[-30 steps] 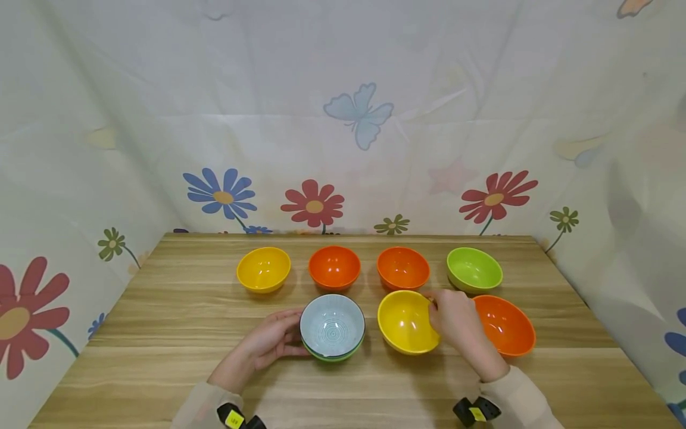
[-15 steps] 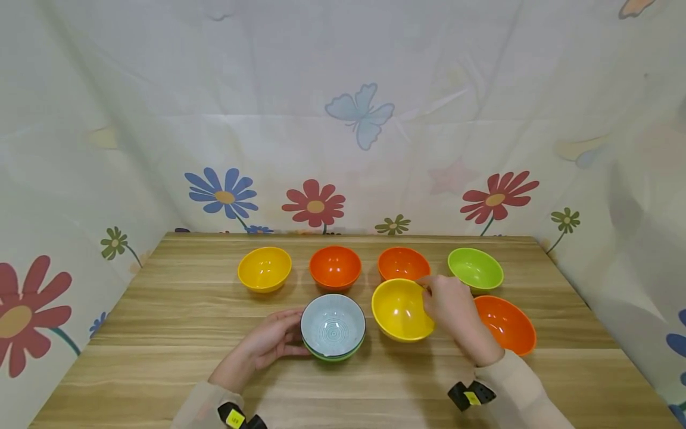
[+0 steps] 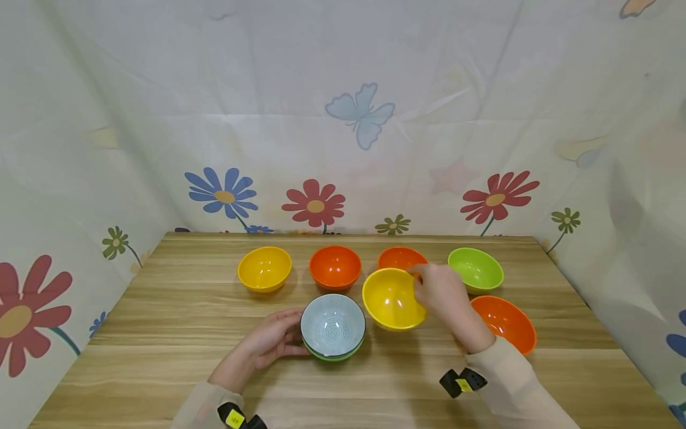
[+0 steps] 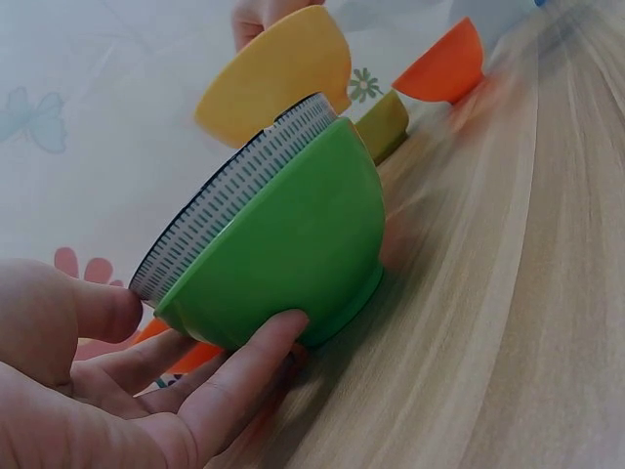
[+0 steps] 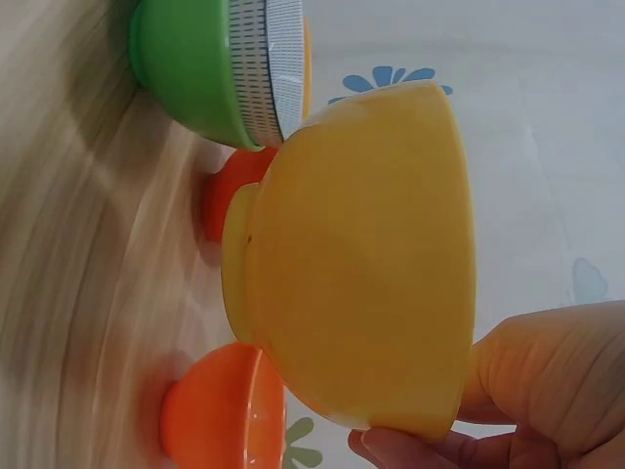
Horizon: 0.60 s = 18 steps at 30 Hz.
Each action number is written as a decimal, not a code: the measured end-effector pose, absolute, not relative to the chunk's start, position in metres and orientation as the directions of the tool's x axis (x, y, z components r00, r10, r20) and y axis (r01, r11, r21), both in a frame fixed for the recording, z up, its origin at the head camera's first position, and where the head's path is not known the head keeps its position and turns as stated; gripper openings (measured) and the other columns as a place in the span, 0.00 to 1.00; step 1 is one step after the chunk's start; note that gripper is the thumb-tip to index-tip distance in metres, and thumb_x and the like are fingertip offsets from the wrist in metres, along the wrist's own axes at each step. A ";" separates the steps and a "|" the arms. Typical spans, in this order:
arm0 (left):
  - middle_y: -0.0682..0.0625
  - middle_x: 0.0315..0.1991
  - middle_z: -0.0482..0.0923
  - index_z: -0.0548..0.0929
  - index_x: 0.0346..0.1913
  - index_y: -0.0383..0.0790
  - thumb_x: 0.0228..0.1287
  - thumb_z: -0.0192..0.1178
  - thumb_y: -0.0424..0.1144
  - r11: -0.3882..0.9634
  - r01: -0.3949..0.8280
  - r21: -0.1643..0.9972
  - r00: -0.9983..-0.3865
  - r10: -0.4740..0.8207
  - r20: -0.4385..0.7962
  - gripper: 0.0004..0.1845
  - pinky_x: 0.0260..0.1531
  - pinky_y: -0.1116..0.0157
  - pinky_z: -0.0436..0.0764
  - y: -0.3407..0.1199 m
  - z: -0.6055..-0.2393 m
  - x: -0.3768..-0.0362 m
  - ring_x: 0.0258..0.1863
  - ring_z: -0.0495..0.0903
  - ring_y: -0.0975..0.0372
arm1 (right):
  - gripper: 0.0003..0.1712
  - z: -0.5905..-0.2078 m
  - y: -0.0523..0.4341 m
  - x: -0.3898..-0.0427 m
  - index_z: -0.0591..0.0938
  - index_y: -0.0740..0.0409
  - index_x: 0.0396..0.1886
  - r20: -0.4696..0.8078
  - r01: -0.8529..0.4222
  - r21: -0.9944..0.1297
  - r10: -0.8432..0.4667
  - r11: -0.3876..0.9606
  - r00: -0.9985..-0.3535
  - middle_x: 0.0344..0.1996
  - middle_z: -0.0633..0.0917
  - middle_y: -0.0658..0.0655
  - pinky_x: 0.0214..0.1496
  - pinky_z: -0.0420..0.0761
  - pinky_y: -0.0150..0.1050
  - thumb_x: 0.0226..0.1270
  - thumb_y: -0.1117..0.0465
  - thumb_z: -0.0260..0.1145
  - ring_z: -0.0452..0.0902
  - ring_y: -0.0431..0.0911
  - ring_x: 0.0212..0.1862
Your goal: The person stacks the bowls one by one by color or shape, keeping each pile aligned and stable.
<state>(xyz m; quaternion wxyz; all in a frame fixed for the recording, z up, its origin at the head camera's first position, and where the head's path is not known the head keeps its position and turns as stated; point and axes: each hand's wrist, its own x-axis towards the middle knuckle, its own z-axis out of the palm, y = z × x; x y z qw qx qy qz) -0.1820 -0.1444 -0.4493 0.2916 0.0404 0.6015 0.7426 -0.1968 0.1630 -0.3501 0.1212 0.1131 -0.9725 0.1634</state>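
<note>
My right hand [image 3: 440,291] pinches the right rim of a yellow bowl [image 3: 393,301], thumb on one side and fingers on the other. In the right wrist view this yellow bowl [image 5: 361,264] is off the table, its foot ring in the air. My left hand [image 3: 276,341] holds the side of a green bowl [image 4: 293,234] that stands on the table. Inside the green bowl sits a pale blue bowl [image 3: 333,326] with a dark rim and dashed outside. The left thumb is at the rim and the fingers lie along the green wall.
Along the back stand a yellow bowl [image 3: 265,270], an orange bowl [image 3: 335,267], another orange bowl [image 3: 401,257] partly covered by the lifted one, and a lime green bowl [image 3: 476,269]. One more orange bowl [image 3: 506,325] is right of my right forearm. A floral cloth [image 3: 252,149] hangs behind.
My right hand has raised the yellow bowl and carried it left and away from me, towards the stacked bowls. My left hand and the stack have stayed in place.
</note>
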 end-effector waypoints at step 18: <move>0.40 0.56 0.74 0.61 0.67 0.31 0.72 0.43 0.39 -0.108 -0.390 0.914 -0.826 0.479 -0.296 0.24 0.46 0.51 0.79 -0.145 -0.449 -0.181 0.46 0.78 0.56 | 0.14 -0.335 0.136 -0.202 0.86 0.61 0.38 0.295 -0.304 -0.262 -0.224 0.916 -0.929 0.23 0.82 0.57 0.15 0.60 0.30 0.53 0.70 0.59 0.62 0.44 0.14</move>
